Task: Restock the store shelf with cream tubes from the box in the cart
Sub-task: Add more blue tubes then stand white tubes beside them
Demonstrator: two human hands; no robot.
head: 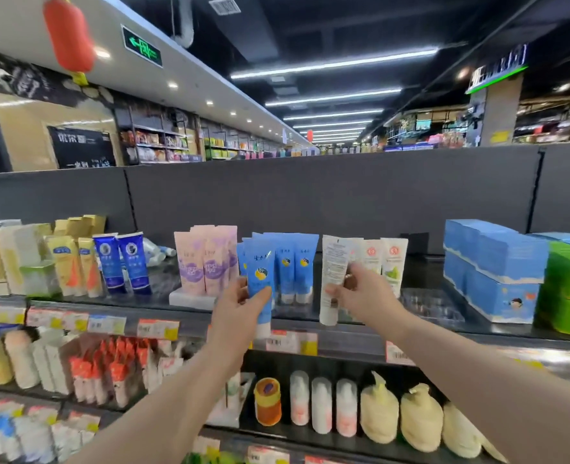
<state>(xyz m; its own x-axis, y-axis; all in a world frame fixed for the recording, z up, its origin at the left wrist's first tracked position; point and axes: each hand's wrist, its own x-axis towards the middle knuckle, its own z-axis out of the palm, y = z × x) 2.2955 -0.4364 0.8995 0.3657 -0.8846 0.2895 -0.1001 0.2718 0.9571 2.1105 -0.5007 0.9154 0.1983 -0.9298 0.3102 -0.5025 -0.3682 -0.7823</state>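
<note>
The top shelf (421, 269) runs across the view, with stacked blue boxes (491, 262) at its right end. Near the middle stand a row of pink tubes (210, 259), a row of blue tubes (297, 262) and a short row of white tubes (392, 262). The cart and its box are out of view.

The step in hand looks like placing: two tubes are being held up at the shelf front. The blue tube (259, 279) stands upright, cap down, just in front of the blue row. The left hand (240, 306) grasps its lower half, with the thumb across the front. The white tube (333, 279) hangs cap down with its printed back facing out, just left of the white row. The right hand (364, 296) pinches it at the side.

Next, the blue tube likely needs setting on its cap at the front of its row. The white tube probably needs turning label-forward first, then standing in the gap beside its row, without toppling its neighbours.
</note>
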